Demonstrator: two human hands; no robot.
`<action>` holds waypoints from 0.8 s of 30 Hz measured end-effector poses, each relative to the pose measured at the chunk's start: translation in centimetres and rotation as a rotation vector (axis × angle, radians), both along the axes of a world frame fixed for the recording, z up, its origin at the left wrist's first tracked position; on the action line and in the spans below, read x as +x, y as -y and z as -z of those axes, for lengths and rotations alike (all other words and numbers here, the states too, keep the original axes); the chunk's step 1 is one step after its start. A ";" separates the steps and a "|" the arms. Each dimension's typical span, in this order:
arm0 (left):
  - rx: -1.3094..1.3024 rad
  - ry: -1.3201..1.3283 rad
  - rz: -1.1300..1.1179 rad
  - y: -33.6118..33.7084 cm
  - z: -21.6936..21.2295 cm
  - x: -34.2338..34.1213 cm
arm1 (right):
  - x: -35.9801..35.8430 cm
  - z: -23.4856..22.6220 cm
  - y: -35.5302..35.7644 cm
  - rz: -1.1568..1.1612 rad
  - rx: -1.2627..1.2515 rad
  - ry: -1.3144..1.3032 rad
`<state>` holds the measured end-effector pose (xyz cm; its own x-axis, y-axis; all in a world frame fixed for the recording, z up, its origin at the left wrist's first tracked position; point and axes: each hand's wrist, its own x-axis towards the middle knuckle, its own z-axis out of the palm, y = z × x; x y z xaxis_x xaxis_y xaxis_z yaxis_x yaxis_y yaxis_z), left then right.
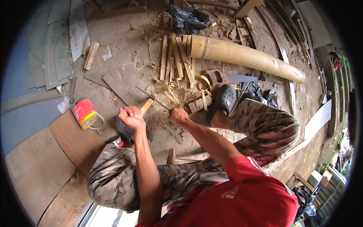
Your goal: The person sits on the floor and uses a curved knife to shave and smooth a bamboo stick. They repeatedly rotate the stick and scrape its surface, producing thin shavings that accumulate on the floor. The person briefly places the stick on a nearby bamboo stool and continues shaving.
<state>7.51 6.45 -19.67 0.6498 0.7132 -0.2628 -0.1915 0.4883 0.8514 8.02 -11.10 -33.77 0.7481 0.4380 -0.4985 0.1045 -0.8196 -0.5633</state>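
My left hand [132,117] is closed around a short bamboo strip [146,107], whose free end slants up and to the right. In my right hand [179,116] is a long, thin, dark knife [162,104]. Its blade points up and to the left, crossing near the strip's free end; whether the two touch I cannot tell. My right fist hides the handle. Pale curled bamboo shavings [182,96] lie on the dirt floor just beyond my right hand.
A thick bamboo pole [242,56] lies at the back right, beside several split strips [176,56]. A handsaw [238,78] rests near my right clog [224,99]. A red and yellow can [85,113] stands at left, by wooden boards [72,142]. Black plastic [188,19] lies farther back.
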 end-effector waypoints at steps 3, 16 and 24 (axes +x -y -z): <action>-0.015 -0.031 -0.076 -0.5 0.2 -0.4 | -1.2 -1.4 -0.4 -0.033 0.099 0.092; 0.068 -0.085 -0.086 -0.1 0.7 -0.4 | -1.5 -4.9 -1.2 -0.113 0.156 -0.140; 0.067 -0.110 -0.097 0.7 -0.3 0.2 | -2.2 -0.9 -0.3 0.001 0.038 -0.042</action>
